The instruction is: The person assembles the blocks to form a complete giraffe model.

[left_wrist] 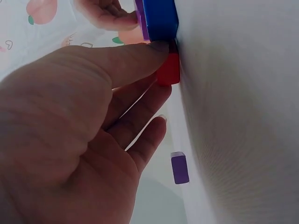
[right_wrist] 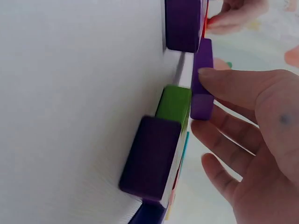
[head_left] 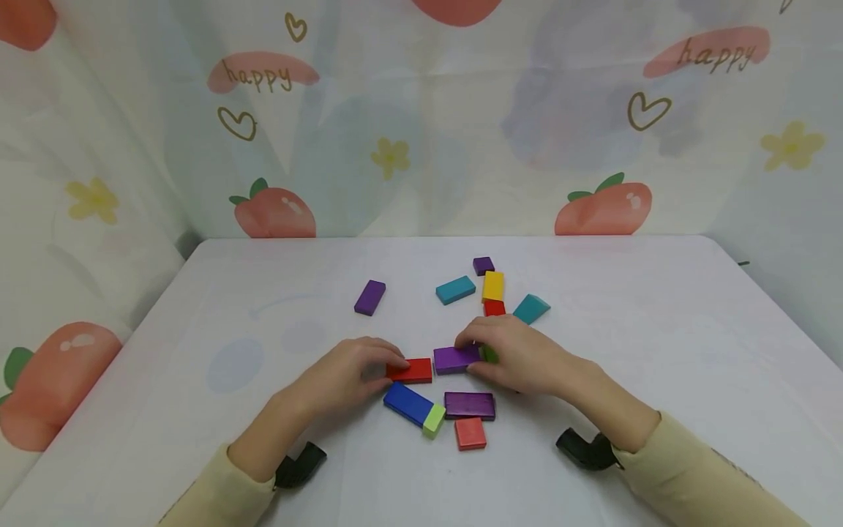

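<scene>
My left hand (head_left: 349,368) pinches the left end of a red block (head_left: 416,371), which lies flat on the table. In the left wrist view, the thumb (left_wrist: 135,60) is on that red block's near side. A purple block (head_left: 454,360) lines up just right of the red one. My right hand (head_left: 523,353) pinches it between thumb and fingers; whether it touches the table I cannot tell. Partly hidden behind the right fingers is a green block (right_wrist: 175,102). Closer to me lie a blue block (head_left: 407,404), a light green block (head_left: 434,421), a dark purple block (head_left: 470,405) and a coral-red square block (head_left: 470,434).
Farther back are a purple block (head_left: 370,298), a teal block (head_left: 456,290), a small dark purple block (head_left: 484,266), a yellow block (head_left: 493,286), a small red block (head_left: 495,308) and a teal wedge (head_left: 530,309). A patterned curtain (head_left: 421,132) hangs behind the white table (head_left: 197,439).
</scene>
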The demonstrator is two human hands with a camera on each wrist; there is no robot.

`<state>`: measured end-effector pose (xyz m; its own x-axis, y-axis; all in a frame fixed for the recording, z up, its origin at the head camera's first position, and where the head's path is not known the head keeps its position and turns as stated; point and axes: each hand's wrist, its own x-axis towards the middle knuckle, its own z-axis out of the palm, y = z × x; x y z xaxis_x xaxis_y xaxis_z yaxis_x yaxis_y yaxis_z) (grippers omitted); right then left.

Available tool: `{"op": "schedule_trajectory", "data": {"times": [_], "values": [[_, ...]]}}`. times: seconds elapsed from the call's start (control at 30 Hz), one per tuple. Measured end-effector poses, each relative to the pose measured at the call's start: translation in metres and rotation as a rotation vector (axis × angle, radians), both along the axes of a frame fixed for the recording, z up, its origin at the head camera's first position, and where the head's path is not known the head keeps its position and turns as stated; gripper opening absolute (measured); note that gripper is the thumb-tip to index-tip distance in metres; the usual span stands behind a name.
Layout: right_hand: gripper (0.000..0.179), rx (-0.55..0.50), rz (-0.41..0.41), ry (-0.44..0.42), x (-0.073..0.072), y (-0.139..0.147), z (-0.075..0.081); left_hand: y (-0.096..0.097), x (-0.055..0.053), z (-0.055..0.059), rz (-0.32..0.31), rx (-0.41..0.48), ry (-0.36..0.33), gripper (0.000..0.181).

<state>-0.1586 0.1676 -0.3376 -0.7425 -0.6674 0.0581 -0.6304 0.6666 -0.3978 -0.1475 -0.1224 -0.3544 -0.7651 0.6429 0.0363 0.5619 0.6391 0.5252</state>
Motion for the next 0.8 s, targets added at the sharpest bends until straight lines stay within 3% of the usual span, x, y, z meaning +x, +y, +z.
{"op": "schedule_trajectory", "data": {"times": [0.17,0.43,0.8], "values": [[0.029,-0.017,-0.001,0.049,-0.009,-0.005,0.002,-0.001,0.002,-0.001,-0.029,0.015,-0.008,0.031],[0.033,0.041,-0.004,-0.033,-0.017,-0.031,0.003,-0.001,0.006,0.002,-0.045,-0.005,-0.045,0.031],[0.029,0.013,0.054,-0.135,-0.016,-0.038,-0.001,-0.003,0.007,-0.001,-0.082,0.008,0.1,0.032]]}}
